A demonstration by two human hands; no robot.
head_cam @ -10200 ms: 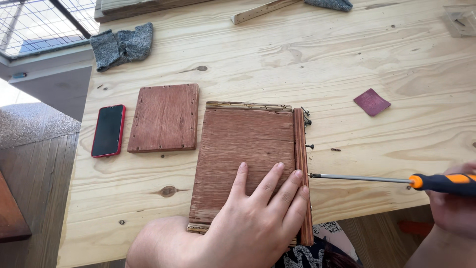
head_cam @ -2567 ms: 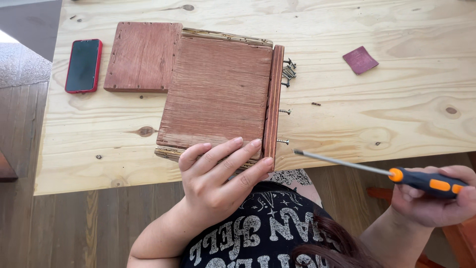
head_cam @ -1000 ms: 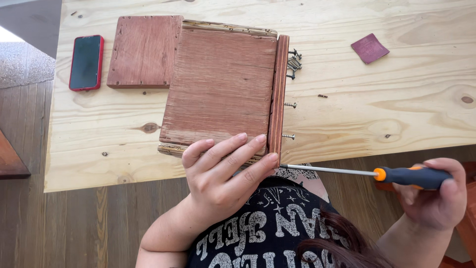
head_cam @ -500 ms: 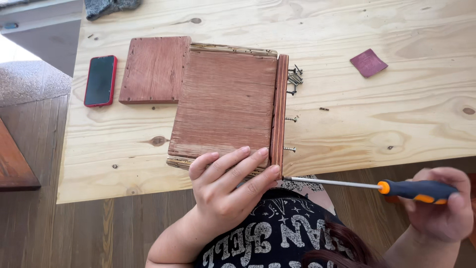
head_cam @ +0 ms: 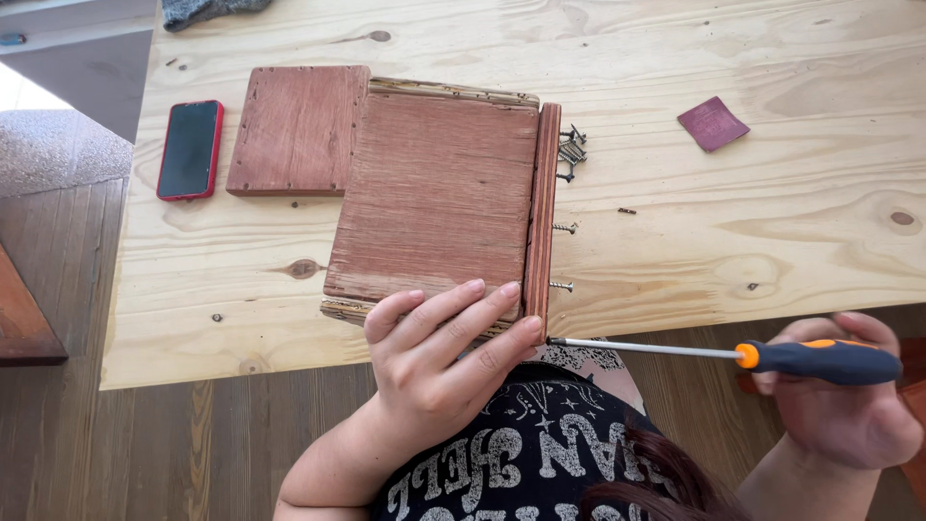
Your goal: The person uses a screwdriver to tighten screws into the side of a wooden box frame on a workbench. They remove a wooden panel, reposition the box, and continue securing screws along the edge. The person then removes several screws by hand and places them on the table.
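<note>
A reddish wooden box [head_cam: 434, 203] lies flat near the front edge of a pale pine table [head_cam: 772, 241], with a narrow side board [head_cam: 542, 217] standing along its right edge. Two screws [head_cam: 561, 257] stick out sideways from that board. The left hand [head_cam: 439, 362] lies on the box's near corner, fingers spread and flat against the wood. The right hand [head_cam: 849, 396] is closed around the dark and orange handle of a screwdriver [head_cam: 723, 352], whose thin shaft runs level to the left, its tip at the lower end of the side board, just beside the left fingertips.

Left of the box and touching it lies a smaller wooden panel [head_cam: 297, 130], then a red phone [head_cam: 190, 150], face up. A small heap of loose screws [head_cam: 571, 152] sits just beside the board's far end, one more screw [head_cam: 627, 210] lies apart, and a dark red square of sandpaper [head_cam: 712, 123] rests further right. A grey cloth [head_cam: 207, 12] shows at the table's far edge.
</note>
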